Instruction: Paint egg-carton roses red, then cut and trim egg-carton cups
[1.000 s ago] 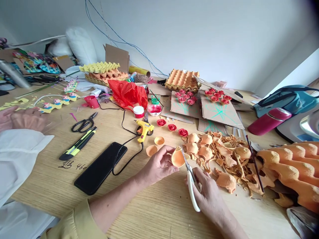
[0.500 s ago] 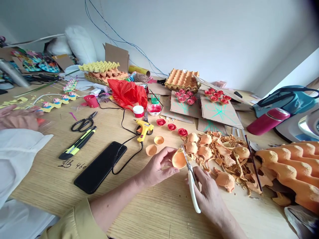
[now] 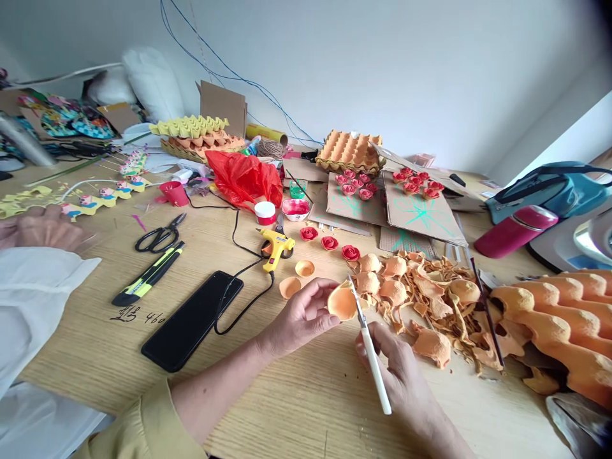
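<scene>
Between the thumb and fingers of my left hand is an orange egg-carton cup, its hollow side facing me. My right hand grips white-handled scissors, whose blades lie against the cup's right rim. Two trimmed cups rest on the table just beyond my left hand. Beside my right hand lie several cut-out cups and a heap of orange carton scraps. A row of three red paper roses sits behind the cups.
A yellow glue gun, a black phone, a utility knife and black scissors lie to the left. Egg trays and a pink bottle stand at right. Another person's hand is at far left.
The scissor handles have come together, and the cup has tilted slightly in my left hand. At far left, the other person's hands have shifted.
</scene>
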Tool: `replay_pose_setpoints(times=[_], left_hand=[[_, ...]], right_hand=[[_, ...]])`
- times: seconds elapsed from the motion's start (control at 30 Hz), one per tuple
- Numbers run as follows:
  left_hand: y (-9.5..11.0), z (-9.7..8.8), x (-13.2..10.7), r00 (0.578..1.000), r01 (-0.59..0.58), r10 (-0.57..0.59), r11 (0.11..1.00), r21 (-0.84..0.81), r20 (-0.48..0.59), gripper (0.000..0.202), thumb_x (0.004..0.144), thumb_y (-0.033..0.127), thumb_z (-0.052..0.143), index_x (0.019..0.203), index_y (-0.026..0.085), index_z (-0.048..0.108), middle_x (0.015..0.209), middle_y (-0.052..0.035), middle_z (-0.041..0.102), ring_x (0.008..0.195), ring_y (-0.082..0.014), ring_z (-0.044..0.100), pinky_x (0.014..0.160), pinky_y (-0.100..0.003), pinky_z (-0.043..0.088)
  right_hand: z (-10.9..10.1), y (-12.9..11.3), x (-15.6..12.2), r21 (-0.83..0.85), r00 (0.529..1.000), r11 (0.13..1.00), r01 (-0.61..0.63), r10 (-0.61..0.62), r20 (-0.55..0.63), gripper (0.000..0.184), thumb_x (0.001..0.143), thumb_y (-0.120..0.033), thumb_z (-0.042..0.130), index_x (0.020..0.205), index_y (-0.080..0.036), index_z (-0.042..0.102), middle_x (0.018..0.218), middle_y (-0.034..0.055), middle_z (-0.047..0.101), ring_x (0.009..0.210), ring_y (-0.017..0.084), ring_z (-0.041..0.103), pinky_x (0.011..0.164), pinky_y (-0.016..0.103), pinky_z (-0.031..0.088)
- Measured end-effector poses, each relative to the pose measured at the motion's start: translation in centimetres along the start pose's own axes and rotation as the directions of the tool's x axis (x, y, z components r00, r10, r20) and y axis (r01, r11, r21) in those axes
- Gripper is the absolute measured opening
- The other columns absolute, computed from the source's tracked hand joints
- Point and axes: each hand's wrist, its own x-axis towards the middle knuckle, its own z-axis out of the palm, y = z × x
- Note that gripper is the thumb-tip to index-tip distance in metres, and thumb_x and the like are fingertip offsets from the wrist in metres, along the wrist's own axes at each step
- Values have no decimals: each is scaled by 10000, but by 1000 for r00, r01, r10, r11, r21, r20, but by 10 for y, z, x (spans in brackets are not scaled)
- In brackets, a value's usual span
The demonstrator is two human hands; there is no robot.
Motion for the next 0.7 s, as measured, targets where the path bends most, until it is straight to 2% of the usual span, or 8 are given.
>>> replay_pose_setpoints(times=[0.17, 0.3, 0.53, 0.7], left_hand=[[-7, -3, 3, 999, -3, 8, 994, -111, 42, 444, 816, 330, 831, 1186, 218, 613, 1215, -74, 629, 1088, -228, 634, 874, -342, 575], [-7, -4, 4, 999, -1, 7, 990, -141, 48, 434, 815, 305, 831, 1185, 212, 622, 1201, -75, 625, 1051, -215, 634, 849, -340, 583], [-9, -4, 2, 998, -13, 17, 998, -65, 66, 460, 774, 253, 873, 1165, 216, 635, 1132, -46, 656, 1072, -174, 639, 959, -304, 506], [-11, -6, 4, 995, -37, 45, 995, -88, 94, 430, 796, 251, 856, 1169, 223, 643, 1131, -45, 664, 1059, -161, 642, 943, -286, 504]], right_hand=[[-2, 1, 1, 159, 997, 987, -36, 24, 78, 484, 984, -629, 419, 769, -212, 540, 671, -12, 511, 622, 141, 449, 562, 260, 387], [-2, 2, 3, 277, 988, 959, -65, 22, 155, 507, 970, -675, 415, 802, -213, 538, 673, -23, 478, 615, 138, 425, 558, 260, 387], [-3, -7, 1, 214, 992, 974, -71, 47, 116, 378, 960, -581, 445, 838, -228, 506, 767, 9, 523, 687, 161, 471, 587, 267, 432], [0, -8, 3, 206, 997, 978, -35, 21, 71, 349, 967, -539, 429, 816, -230, 492, 760, 3, 499, 686, 157, 466, 632, 274, 462]])
